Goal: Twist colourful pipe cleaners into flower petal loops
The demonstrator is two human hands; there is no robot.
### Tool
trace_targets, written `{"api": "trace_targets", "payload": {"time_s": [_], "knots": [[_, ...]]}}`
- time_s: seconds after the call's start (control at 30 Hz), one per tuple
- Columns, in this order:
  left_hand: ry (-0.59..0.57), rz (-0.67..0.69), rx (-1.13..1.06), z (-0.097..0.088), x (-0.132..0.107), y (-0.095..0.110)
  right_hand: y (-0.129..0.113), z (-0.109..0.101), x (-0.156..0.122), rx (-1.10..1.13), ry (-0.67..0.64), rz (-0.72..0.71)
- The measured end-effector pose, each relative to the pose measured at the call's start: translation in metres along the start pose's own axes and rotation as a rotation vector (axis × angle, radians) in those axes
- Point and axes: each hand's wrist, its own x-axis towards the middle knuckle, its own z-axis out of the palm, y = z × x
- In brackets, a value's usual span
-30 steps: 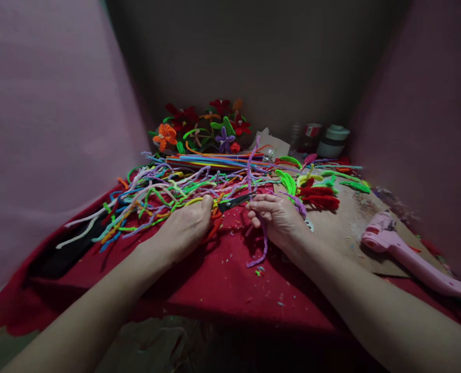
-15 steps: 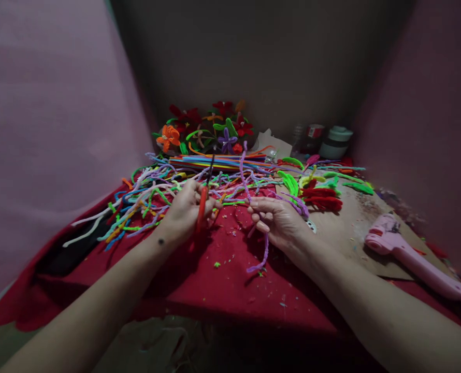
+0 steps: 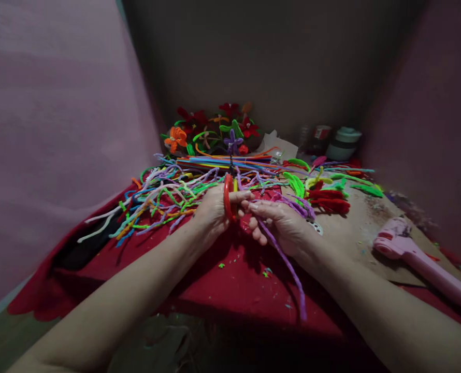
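Note:
My left hand is closed around the red handles of a pair of scissors, whose dark blades point away from me toward the pile. My right hand pinches a purple pipe cleaner just right of the scissors. The long end of the pipe cleaner trails down toward me over the red cloth. The two hands almost touch. Behind them lies a tangle of coloured pipe cleaners.
Pipe-cleaner flowers stand at the back, with a bundle of straight stems in front. Green and red bent pieces lie on cardboard at right, near a pink glue gun. Jars sit back right.
My left hand picked the scissors up from the cloth and brought them rightward to my right hand. The purple pipe cleaner's free end now hangs lower toward me.

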Motion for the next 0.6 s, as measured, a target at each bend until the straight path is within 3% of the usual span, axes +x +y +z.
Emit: {"api": "trace_targets", "payload": {"time_s": [0.23, 0.43, 0.6], "knots": [[0.136, 0.177, -0.07, -0.016, 0.013, 0.006, 0.0, -0.003, -0.003, -0.036, -0.05, -0.009], [0.097, 0.21, -0.018, -0.014, 0.007, -0.003, -0.001, -0.001, -0.004, -0.01, -0.123, -0.004], [0.024, 0.229, 0.083, -0.002, -0.003, -0.007, -0.001, 0.001, -0.002, -0.04, -0.035, -0.081]]}}
